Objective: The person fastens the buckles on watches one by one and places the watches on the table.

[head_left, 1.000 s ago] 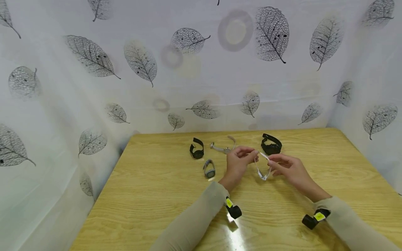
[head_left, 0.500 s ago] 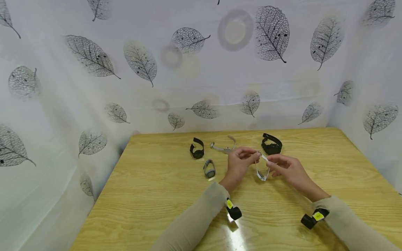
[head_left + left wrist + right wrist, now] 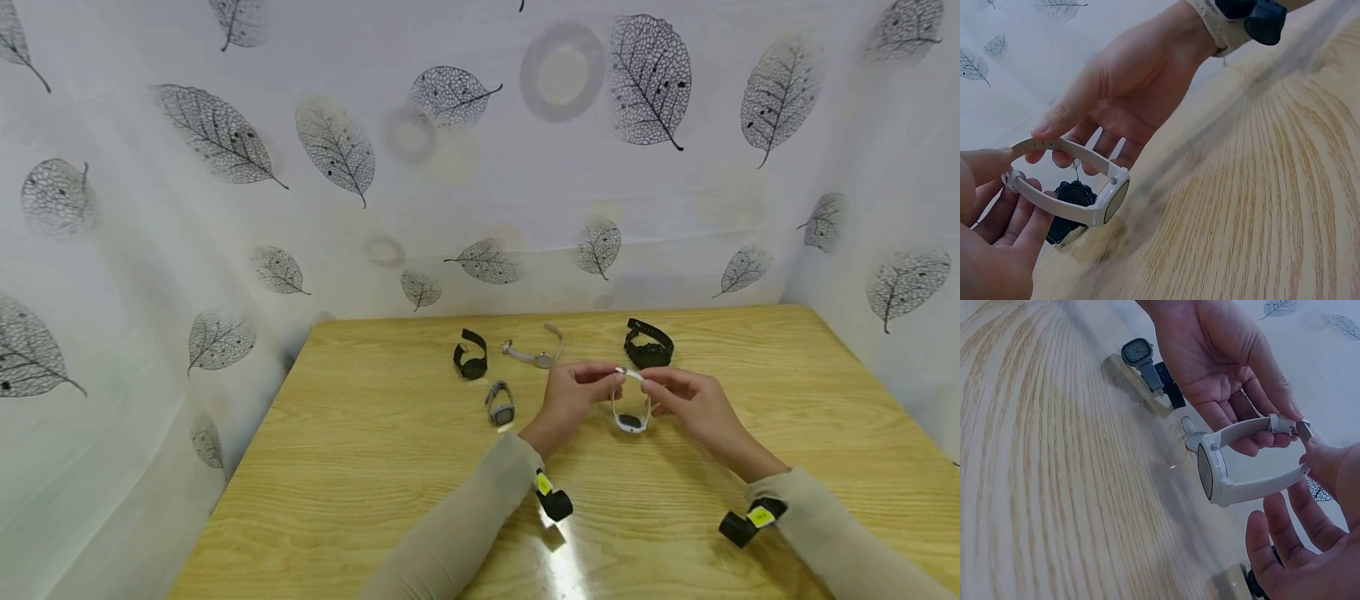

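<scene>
A white wristwatch [image 3: 631, 423] is held up off the table between both hands, its strap bent round into a loop with the case hanging lowest. My left hand [image 3: 567, 398] pinches the buckle end of the strap between thumb and fingers. My right hand [image 3: 693, 408] pinches the other strap end, the one with holes. In the left wrist view the two strap ends meet at the buckle [image 3: 1014, 180]. From the right wrist, the strap tip [image 3: 1304, 432] shows between both thumbs; whether it passes through the buckle I cannot tell.
Behind the right hand lies a large black watch [image 3: 648, 346]. Left of the hands are a pale thin-strapped watch [image 3: 543, 360], a black watch [image 3: 472, 367] and a grey square-faced watch [image 3: 502, 414]. A leaf-print curtain [image 3: 480, 183] hangs behind the wooden table [image 3: 337, 483].
The white watch has turned so that its dark dial faces the head camera more. My left hand has shifted slightly down, and its fingers sit lower at the strap. The right hand is nearly still.
</scene>
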{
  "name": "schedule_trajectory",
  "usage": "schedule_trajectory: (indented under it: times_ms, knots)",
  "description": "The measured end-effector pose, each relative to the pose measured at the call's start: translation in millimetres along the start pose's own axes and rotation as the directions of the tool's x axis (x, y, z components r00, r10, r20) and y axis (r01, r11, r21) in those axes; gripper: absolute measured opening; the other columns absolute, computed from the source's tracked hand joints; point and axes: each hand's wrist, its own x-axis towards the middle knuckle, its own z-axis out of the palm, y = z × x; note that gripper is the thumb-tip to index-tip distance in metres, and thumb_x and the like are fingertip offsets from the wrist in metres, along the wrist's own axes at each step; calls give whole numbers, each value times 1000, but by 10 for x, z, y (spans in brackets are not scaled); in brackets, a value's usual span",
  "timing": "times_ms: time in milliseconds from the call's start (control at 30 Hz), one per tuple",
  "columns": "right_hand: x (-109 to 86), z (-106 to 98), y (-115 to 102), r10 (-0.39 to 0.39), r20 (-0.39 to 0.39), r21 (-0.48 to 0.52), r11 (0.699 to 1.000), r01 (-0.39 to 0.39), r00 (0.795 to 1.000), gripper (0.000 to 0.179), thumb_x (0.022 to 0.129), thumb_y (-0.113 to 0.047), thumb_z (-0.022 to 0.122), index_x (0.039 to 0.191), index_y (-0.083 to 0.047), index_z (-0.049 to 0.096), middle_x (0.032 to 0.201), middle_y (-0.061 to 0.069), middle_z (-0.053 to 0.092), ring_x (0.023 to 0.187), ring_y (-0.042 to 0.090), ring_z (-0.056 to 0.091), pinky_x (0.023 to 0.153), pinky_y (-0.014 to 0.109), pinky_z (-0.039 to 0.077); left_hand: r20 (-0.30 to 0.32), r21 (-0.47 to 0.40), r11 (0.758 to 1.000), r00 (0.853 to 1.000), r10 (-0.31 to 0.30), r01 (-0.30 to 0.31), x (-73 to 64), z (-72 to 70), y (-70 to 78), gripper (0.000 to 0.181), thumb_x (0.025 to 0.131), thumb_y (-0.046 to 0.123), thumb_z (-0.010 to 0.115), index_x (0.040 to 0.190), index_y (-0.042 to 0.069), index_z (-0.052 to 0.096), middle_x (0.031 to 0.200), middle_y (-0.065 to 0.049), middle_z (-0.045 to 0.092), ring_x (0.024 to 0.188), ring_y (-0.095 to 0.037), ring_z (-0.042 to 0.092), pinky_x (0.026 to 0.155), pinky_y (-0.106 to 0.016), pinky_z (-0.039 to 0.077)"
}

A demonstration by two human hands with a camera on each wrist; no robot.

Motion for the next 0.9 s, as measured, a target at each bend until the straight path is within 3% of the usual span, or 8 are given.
schedule_trajectory:
  times_ms: [233,467,667,900]
  knots:
    - [9,21,2,2,14,-20,1000,-2,1000,36,105,-25,62,133,-2,67,104,19,69,89,27,70,77,36,62,47,-40,999,999,-27,29,-5,-30,-18,14,92,4,78,105,-1,78,92,-9,77,78,-13,72,80,-33,63]
    - [27,34,20,15,27,-42,999,-14,1000,35,105,-29,62,130,-5,70,124,22,67,96,31,69,78,36,62,50,-64,995,996,-76,79,9,-22,-38,13,91,4,78,103,-2,78,92,-9,76,78,-14,72,80,-35,63]
    - [39,27,54,33,65,-7,999,-32,997,37,105,-30,63,132,-5,66,125,24,66,103,30,70,81,35,62,45,-49,997,997,-65,67,11,-27,-36,12,92,7,78,102,1,78,93,-9,76,79,-14,72,81,-34,63]
    - [2,11,136,25,124,57,998,-32,992,39,106,-22,62,134,5,58,116,25,65,95,25,69,78,35,61,76,-42,998,997,-33,36,13,-135,-23,12,95,8,75,104,2,78,112,-34,69,81,-16,73,84,-35,62]
